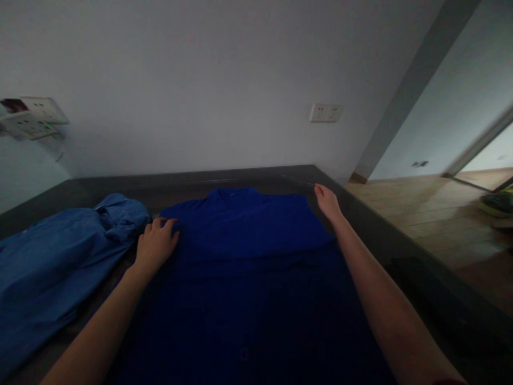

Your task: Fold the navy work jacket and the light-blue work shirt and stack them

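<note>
A dark blue collared shirt (240, 230) lies spread out, its collar toward the wall and its lower part in deep shadow. My left hand (157, 241) rests at the shirt's left shoulder edge, fingers bent and thumb apart from the index finger. At the opposite side, my right hand (328, 204) is closed beside the right sleeve edge; whether any cloth is between its fingers is hidden. A lighter blue garment (72, 246) lies bunched on the left, close to my left hand.
The dark surface (192, 178) under the clothes meets a pale wall (200, 96). A double wall socket (326, 113) is above its right end, and power outlets (42, 115) hang at the far left. Wooden floor (412, 214) lies beyond the right edge.
</note>
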Available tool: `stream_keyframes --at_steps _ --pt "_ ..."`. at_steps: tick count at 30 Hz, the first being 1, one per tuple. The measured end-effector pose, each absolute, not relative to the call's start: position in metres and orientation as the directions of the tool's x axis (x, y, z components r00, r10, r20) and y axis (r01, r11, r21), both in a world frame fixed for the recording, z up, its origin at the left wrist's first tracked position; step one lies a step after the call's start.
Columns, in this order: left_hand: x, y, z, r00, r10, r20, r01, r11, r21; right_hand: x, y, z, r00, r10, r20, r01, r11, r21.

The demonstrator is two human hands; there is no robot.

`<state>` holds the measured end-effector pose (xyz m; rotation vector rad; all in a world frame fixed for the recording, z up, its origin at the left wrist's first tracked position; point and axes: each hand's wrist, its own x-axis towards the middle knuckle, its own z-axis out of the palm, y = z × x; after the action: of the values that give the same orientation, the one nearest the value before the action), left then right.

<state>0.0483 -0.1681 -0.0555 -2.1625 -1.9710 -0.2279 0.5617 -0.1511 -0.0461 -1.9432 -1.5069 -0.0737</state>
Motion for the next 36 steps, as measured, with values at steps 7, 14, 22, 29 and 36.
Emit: stream_keyframes --at_steps 7,14,22,29,36 --pt "0.076 -0.166 -0.087 0.305 0.926 0.22 0.947 -0.319 0.031 0.526 -0.153 -0.09 0.089 0.979 0.185 0.974 -0.046 -0.223" --pt "0.079 -0.174 -0.099 0.281 0.947 0.158 0.957 -0.288 0.022 0.537 -0.159 -0.103 0.087 0.99 0.115 0.985 -0.069 -0.157" --pt "0.084 -0.179 -0.097 0.229 0.955 0.188 0.972 -0.233 0.001 0.535 -0.156 -0.105 0.099 0.992 0.081 0.988 -0.088 -0.131" --pt "0.088 -0.184 -0.094 0.197 0.96 0.201 0.979 -0.205 0.019 0.523 -0.161 -0.095 0.063 0.962 0.265 0.998 -0.055 -0.037" --pt "0.091 -0.186 -0.088 0.186 0.968 0.167 0.981 -0.193 0.024 0.502 -0.156 -0.104 0.208 0.969 0.136 0.969 -0.185 -0.164"
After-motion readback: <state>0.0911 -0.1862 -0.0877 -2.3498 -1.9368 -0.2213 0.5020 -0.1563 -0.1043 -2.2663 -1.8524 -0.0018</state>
